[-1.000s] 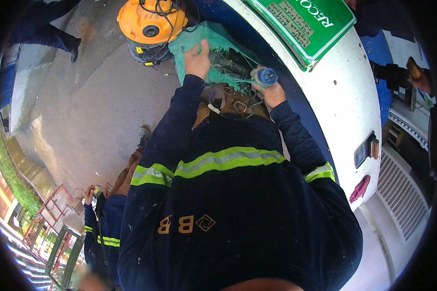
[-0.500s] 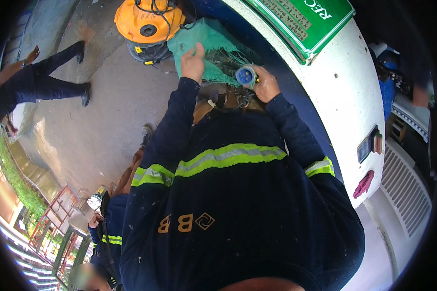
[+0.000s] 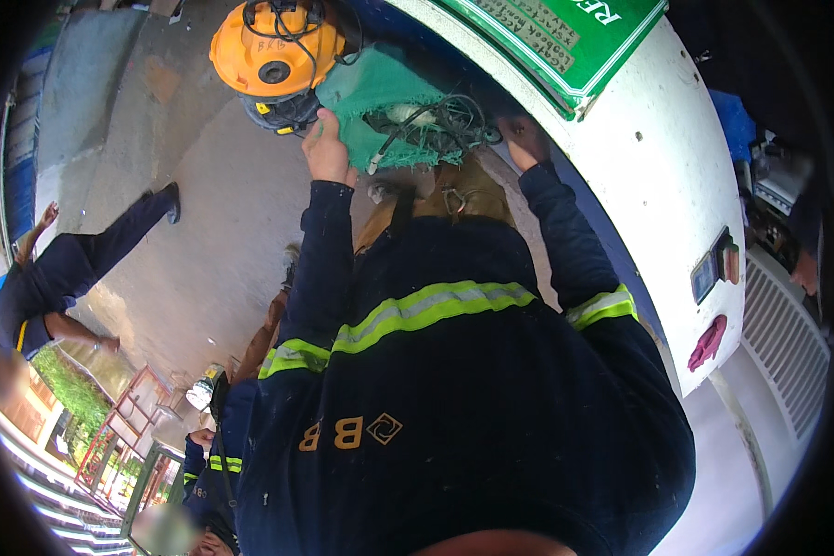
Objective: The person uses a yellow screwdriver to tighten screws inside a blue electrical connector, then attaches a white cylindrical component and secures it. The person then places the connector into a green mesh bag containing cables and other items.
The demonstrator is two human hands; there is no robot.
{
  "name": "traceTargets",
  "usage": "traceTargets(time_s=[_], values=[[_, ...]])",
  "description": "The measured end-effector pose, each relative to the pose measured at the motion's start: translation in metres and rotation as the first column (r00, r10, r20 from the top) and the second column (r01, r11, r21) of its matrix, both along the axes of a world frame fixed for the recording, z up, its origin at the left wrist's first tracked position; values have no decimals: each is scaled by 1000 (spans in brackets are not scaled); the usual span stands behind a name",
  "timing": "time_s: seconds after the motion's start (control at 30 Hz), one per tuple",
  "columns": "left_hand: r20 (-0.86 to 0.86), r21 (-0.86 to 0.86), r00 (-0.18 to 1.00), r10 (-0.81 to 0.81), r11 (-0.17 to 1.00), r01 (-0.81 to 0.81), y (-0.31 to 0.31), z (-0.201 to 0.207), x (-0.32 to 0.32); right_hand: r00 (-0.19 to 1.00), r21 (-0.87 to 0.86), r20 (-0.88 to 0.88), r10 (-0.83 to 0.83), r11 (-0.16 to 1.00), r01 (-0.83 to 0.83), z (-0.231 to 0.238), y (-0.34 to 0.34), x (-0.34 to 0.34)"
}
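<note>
My left hand (image 3: 327,151) is closed on the near left edge of a green mesh sack (image 3: 366,93) with frayed edges, the thumb pointing up. In the sack's open mouth lies a bundle of black cable (image 3: 459,125), with a pale piece among the loops. A light-tipped cable end (image 3: 374,164) hangs over the sack's near edge. My right hand (image 3: 525,144) is at the right side of the bundle, in shadow beside the white counter. Its fingers are partly hidden, and I cannot make out whether they hold anything.
An orange-topped drum-shaped machine (image 3: 273,56) with a black cord on top stands beyond the sack. At right a white curved counter (image 3: 663,185) carries a green sign (image 3: 565,37). One person (image 3: 93,264) walks at left; another (image 3: 218,445) in a reflective-striped jacket is at lower left.
The round blue plug that my right hand held is out of sight. That hand moved slightly right and up. My left hand shifted left with the sack, whose mouth shows more cable. The walking person moved.
</note>
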State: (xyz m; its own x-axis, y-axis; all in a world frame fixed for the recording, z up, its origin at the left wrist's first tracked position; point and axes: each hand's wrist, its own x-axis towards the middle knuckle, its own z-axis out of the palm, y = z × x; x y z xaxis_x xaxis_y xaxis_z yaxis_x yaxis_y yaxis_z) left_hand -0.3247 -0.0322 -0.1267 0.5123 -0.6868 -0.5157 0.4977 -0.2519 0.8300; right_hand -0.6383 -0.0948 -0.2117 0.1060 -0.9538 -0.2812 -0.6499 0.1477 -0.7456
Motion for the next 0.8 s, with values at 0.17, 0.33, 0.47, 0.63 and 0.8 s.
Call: traceTargets(time_s=[0.17, 0.33, 0.47, 0.63, 0.8], values=[[-58, -23, 998, 7, 1000, -8, 4, 7, -3, 953, 389, 208, -221, 912, 126, -40, 2, 0], [-41, -17, 999, -29, 999, 29, 9, 13, 3, 613, 836, 472, -633, 543, -82, -48, -1, -1], [5, -15, 999, -32, 999, 32, 9, 2, 0, 758, 892, 383, -527, 423, -157, -78, -1, -4], [75, -58, 994, -80, 995, 84, -7, 36, 10, 834, 782, 318, -451, 622, 39, -14, -9, 36], [151, -99, 988, -41, 993, 57, 26, 50, 44, 635, 731, 534, -558, 682, -16, 80, -5, 94]])
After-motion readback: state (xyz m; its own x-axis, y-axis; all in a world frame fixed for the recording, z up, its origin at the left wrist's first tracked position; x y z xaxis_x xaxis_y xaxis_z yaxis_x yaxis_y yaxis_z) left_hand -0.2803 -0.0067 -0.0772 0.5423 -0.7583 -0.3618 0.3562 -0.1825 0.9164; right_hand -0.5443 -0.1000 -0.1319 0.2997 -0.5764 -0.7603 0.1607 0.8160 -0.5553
